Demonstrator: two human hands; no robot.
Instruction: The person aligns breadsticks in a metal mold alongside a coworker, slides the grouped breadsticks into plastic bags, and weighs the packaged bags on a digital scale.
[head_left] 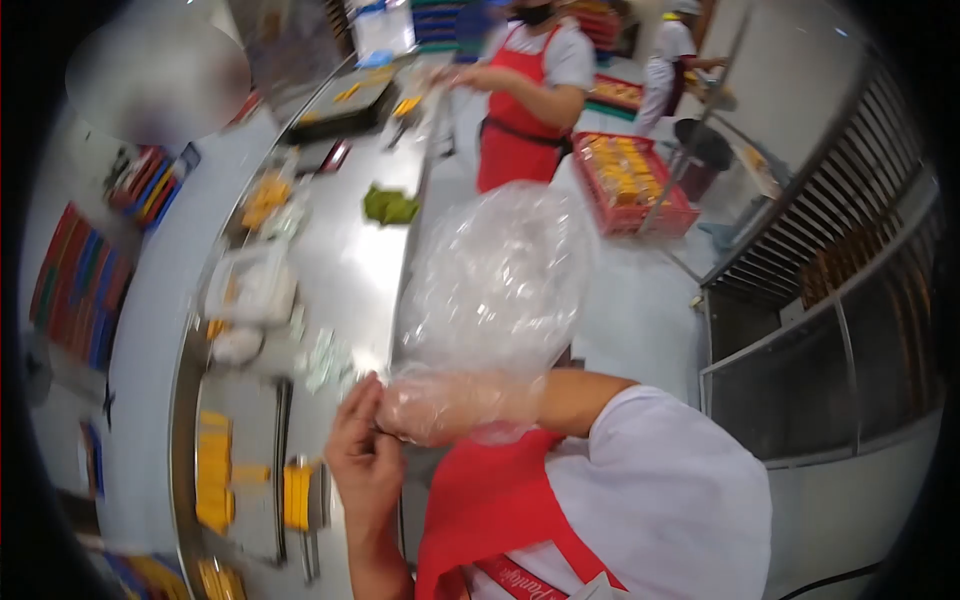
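A large clear plastic bag [500, 270] hangs puffed out over the metal table's edge, with its crumpled lower part around my right forearm and hand. My right hand [425, 408] is inside the bag, seen through the film, its fingers pointing left and curled against the plastic. Close against its fingertips, my left hand [362, 440] pinches the bag's edge from outside. Just left of my hands, folded pale green-and-white wrappers [325, 355] lie on the steel table [350, 270]. The film partly blurs the right fingers.
Yellow bars [213, 470] lie on a tray at the lower left. A white tub [250, 285] and a green leafy bundle [390, 205] are on the table. A person in a red apron [525, 95] works ahead, near a red crate [630, 185]. A slatted rack [820, 190] stands right.
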